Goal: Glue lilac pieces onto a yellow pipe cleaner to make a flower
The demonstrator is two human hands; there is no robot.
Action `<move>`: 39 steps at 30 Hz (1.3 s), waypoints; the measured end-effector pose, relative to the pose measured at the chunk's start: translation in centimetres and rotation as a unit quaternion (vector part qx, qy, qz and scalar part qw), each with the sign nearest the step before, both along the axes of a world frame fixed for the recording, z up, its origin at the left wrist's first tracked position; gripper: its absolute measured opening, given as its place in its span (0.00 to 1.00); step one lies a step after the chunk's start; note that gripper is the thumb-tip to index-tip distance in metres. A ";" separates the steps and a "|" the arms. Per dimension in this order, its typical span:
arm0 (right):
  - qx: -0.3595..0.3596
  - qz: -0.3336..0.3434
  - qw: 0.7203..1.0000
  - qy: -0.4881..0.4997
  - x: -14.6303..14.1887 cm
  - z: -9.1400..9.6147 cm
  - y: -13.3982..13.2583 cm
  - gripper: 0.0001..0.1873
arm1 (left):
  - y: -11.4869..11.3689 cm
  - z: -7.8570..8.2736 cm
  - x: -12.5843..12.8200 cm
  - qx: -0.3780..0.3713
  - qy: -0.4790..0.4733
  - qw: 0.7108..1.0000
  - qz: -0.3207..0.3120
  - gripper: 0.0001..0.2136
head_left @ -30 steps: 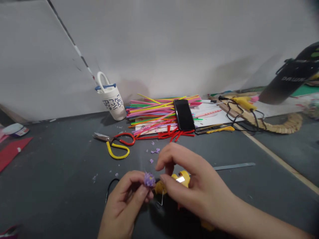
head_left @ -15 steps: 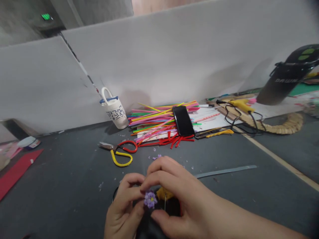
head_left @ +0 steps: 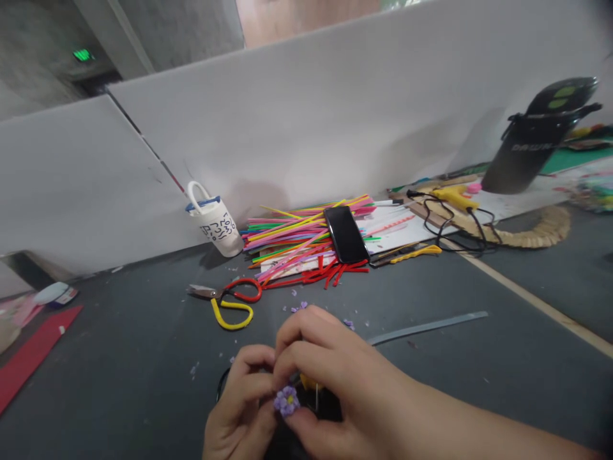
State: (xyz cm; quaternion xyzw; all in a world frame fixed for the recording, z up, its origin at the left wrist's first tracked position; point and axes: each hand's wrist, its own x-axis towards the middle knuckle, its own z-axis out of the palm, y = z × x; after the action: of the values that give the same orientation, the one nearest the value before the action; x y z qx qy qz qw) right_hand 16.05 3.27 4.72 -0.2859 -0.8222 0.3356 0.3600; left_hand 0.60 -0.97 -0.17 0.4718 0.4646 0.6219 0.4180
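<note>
1. At the near edge of the table (head_left: pixel 143 370), low in view: one small purple flower (head_left: pixel 286 402), yellow centre, between the two hands, facing the camera.
2. Left hand (head_left: pixel 242 406): grasps the flower, thumb and fingers at its left side.
3. Right hand (head_left: pixel 330 367): forefinger at the flower's upper edge, thumb touching the lower; whether it pinches or merely touches, cannot tell.
4. Yellow tool (head_left: pixel 309 383): beyond the flower, mostly hidden by the right hand; a thin wire (head_left: pixel 317 400) shows beside it.
5. Black cord (head_left: pixel 221 385): short length, just left of the left hand.
6. Purple scraps (head_left: pixel 299 306): several, scattered beyond the hands.
7. Scissors (head_left: pixel 214 294): one red handle, one yellow; lying open, blades to the left.
8. Cup (head_left: pixel 218 227): white, dark lettering, white loop handle, blue at the rim; against the panel (head_left: pixel 335 115).
9. Stems (head_left: pixel 287 236): many colours, in a loose pile right of the cup; red ones at the near side.
10. Phone (head_left: pixel 347 234): black, screen dark, resting on the stems.
11. Pale strip (head_left: pixel 431 326): flat on the table, right of the hands, its left end near the right hand.
12. Glue gun (head_left: pixel 457 197): yellow, black cable looped beside it.
13. Bottle (head_left: pixel 520 144): dark, upright, marked DAWN, far right.
14. Red sheet (head_left: pixel 36 351): far left, near a small tub (head_left: pixel 55 294).
</note>
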 end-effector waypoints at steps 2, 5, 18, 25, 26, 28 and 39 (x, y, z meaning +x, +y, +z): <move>-0.003 -0.003 1.000 -0.006 0.0 0.1 0.0 0.13 | 0.0 0.0 0.1 -0.013 -0.011 1.000 0.004 0.05; -0.026 -0.012 0.999 -0.021 0.0 0.0 -0.1 0.13 | 0.1 -0.1 -0.1 -0.035 -0.014 0.999 -0.007 0.05; -0.059 -0.044 0.997 0.008 -0.2 -0.2 0.2 0.10 | 0.5 0.2 0.0 -0.074 -0.052 0.996 -0.008 0.06; -0.159 -0.071 0.982 0.076 0.3 -0.6 1.3 0.09 | 1.2 0.2 -0.3 -0.180 -0.175 0.967 -0.042 0.11; -0.173 -0.070 0.980 0.073 0.3 -0.7 1.4 0.09 | 1.2 0.1 -0.4 -0.195 -0.194 0.960 -0.057 0.12; -0.192 -0.062 0.977 0.068 0.2 -0.8 1.7 0.08 | 1.4 -0.1 -0.6 -0.235 -0.234 0.940 -0.078 0.13; -0.009 -0.127 0.884 -0.450 3.0 -0.7 1.9 0.13 | 2.2 -0.1 -2.1 -0.313 -0.317 0.888 -0.110 0.13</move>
State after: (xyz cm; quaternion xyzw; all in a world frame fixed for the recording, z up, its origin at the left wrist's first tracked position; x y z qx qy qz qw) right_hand 19.06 5.16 4.03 -0.5115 -0.8494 0.1292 -0.0121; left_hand -1.47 1.20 -0.28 0.1418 0.4233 0.5106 0.7349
